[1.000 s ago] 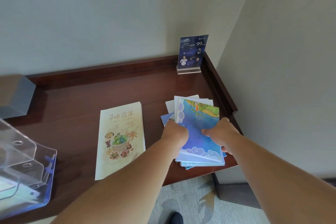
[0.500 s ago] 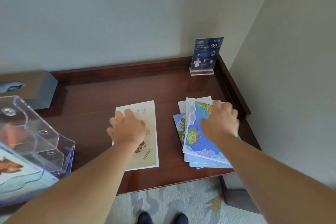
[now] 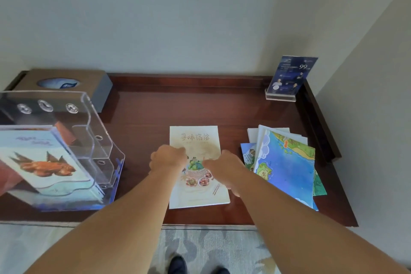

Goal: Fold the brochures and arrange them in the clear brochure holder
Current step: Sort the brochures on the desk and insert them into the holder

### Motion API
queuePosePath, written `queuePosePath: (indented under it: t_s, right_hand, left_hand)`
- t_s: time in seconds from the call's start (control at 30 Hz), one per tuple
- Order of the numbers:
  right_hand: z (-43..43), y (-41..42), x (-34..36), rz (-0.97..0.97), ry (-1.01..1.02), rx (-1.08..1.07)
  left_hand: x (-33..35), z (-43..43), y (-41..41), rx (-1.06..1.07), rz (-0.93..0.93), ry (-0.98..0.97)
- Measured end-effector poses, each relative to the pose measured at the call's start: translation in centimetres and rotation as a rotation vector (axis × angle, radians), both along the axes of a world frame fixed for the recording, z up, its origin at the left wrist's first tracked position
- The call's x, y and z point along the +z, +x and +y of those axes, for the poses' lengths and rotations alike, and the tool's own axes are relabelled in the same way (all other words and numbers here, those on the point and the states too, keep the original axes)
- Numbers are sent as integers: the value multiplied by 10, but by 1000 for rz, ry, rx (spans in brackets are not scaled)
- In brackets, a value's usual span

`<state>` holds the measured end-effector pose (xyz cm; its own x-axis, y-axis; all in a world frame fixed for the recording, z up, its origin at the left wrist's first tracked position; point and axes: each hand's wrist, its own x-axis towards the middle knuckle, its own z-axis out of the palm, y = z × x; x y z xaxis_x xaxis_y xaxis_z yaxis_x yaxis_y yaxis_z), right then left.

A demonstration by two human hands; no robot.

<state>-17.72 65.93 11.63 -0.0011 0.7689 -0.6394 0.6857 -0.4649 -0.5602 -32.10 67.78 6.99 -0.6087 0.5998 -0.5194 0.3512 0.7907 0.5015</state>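
cream brochure (image 3: 195, 138) flat, front-centre of desk (image 3: 144, 118) | left hand (image 3: 169, 158) curled at its left edge, right hand (image 3: 224, 169) curled on its middle; gripping or pressing: can't tell | blue map brochures (image 3: 287, 162) stacked near right edge | clear brochure holder (image 3: 93, 122) at left edge, fish brochure (image 3: 44, 162) in it

A cream brochure (image 3: 195, 137) with a food drawing lies flat and folded at the frame's centre, a loosely fanned pile of blue map brochures (image 3: 289, 162) lies at centre right, and the clear brochure holder (image 3: 104, 140) stands at the left edge with a goldfish brochure (image 3: 44, 162) leaning in its front pocket
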Motion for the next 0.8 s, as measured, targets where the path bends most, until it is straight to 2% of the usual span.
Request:
queuePosePath:
  t_s: [0.1, 0.23, 0.4, 0.6, 0.8]
  right_hand:
    - [-2, 4, 4, 87, -17, -70]
    - [9, 3, 20, 146, 60, -183]
    - [28, -1, 59, 288, 179, -246]
    - [47, -37, 132, 527, 401, -157]
    - [44, -110, 205, 672, 586, -24]
  left_hand:
    - [16, -2, 6, 69, -228, 205]
    - [57, -6, 11, 57, -296, 450]
    - [112, -8, -7, 58, -367, 626]
    - [195, -8, -61, 17, -299, 816]
    - [278, -25, -141, 16, -263, 972]
